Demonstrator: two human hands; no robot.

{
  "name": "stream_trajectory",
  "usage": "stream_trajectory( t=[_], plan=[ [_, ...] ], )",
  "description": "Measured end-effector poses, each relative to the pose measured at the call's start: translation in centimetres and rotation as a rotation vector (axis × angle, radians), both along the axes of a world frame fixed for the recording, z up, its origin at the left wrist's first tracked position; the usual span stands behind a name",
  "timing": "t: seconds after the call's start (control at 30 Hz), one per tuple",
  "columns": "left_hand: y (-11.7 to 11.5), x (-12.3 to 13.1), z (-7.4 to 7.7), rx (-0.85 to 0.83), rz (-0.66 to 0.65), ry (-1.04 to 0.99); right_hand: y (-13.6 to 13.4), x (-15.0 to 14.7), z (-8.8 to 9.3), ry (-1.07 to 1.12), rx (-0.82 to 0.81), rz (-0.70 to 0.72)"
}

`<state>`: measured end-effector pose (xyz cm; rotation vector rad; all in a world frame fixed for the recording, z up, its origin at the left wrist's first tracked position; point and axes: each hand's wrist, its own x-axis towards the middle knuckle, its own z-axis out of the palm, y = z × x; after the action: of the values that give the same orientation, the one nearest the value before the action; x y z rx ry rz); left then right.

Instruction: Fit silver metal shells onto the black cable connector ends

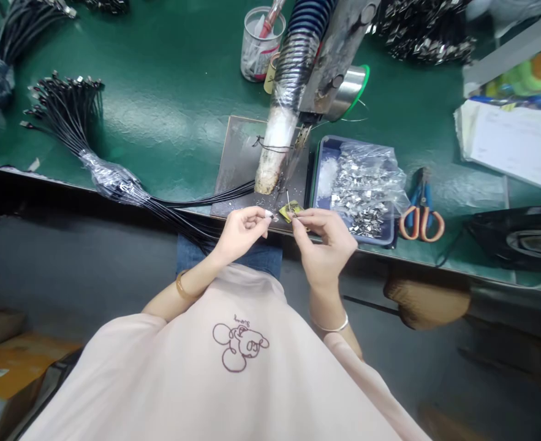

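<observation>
My left hand [243, 231] is closed in a pinch at the table's front edge, with a tiny piece at its fingertips too small to name. Facing it, my right hand [324, 240] also pinches, its fingertips by a thin upright sliver [288, 199] and a crumpled yellow piece [287, 209]. What it holds is not clear. Just above both hands are the tip of a tape-wrapped hose [272, 147] and a slanted metal arm [337, 58], over a dark plate [234, 160]. Black cables [196, 201] run from the left toward the plate, behind my left hand.
Right of the plate sits a blue tray [321, 184] holding small metal connector shells [366, 214]. Orange-handled pliers [421, 211] lie beside it. A solder spool [350, 89] and a plastic cup [257, 55] stand behind. A tied cable bundle [111, 177] overhangs the left edge.
</observation>
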<state>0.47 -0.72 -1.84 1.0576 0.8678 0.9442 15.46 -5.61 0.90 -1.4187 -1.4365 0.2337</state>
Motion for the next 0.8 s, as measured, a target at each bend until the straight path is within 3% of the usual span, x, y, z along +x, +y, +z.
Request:
stream_trajectory(
  t=[0.13, 0.4, 0.53, 0.8],
  plan=[
    [-0.09, -0.08, 0.43, 0.015, -0.008, -0.005, 0.27, -0.95, -0.93, 0.015, 0.064, 0.026],
    [-0.27, -0.07, 0.25, 0.045, -0.020, 0.015, 0.03, -1.14, -0.87, 0.030, 0.032, 0.133],
    [-0.31, -0.22, 0.52, 0.076, -0.020, 0.004, 0.09, -1.10, -0.95, 0.166, 0.036, 0.019],
    [-0.43, -0.30, 0.32, 0.184, 0.057, 0.023, 0.62, -0.45, -1.02, 0.335, -0.240, 0.178]
  ],
)
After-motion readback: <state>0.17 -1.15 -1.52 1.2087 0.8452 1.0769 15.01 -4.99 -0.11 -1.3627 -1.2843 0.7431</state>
